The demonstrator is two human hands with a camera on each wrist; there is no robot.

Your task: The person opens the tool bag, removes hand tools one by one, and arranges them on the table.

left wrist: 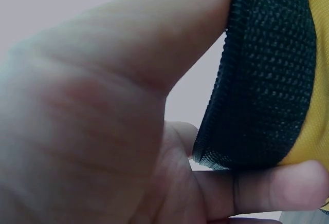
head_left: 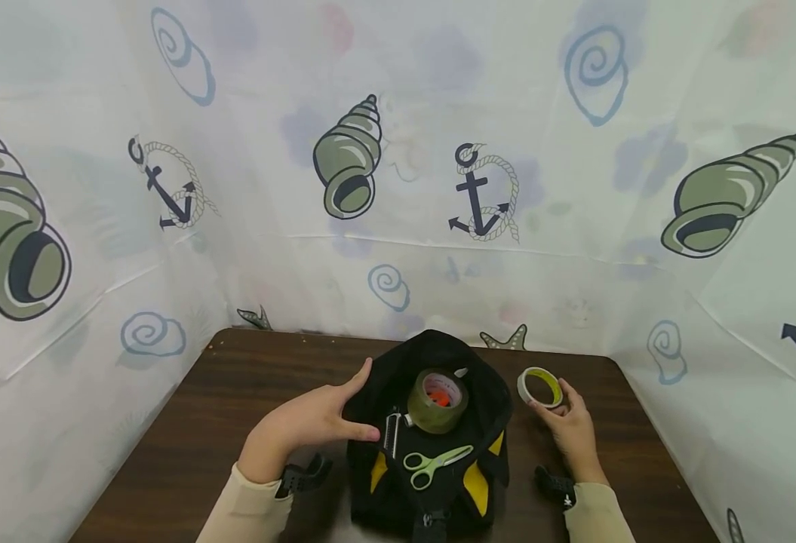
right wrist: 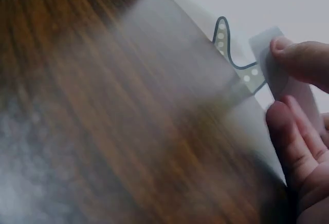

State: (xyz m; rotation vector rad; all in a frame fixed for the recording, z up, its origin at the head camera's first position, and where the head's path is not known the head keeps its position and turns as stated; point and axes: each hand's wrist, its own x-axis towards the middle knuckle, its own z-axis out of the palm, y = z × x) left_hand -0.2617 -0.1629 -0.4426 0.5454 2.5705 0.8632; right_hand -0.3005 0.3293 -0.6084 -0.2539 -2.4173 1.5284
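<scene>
A black bag (head_left: 431,347) with yellow patches stands with its mouth spread. My left hand (head_left: 309,418) holds its left rim, the thumb on one side and the fingers on the other; the left wrist view shows the zipper edge (left wrist: 218,90) between them. Inside the opening are a wide roll of packing tape (head_left: 427,413), green-handled scissors (head_left: 431,464) and a slim metallic item (head_left: 391,434) whose kind is unclear. Something orange (head_left: 441,397) shows through the roll's core. To the right of the bag, my right hand (head_left: 574,430) pinches a narrow white tape roll (head_left: 525,388), yellow inside.
A dark wood-grain table (head_left: 235,392) lies under the bag. Around it hangs a pale cloth (head_left: 425,75) printed with shells and anchors, close to the table's back and side edges. A buckled strap (head_left: 431,520) lies at the bag's front.
</scene>
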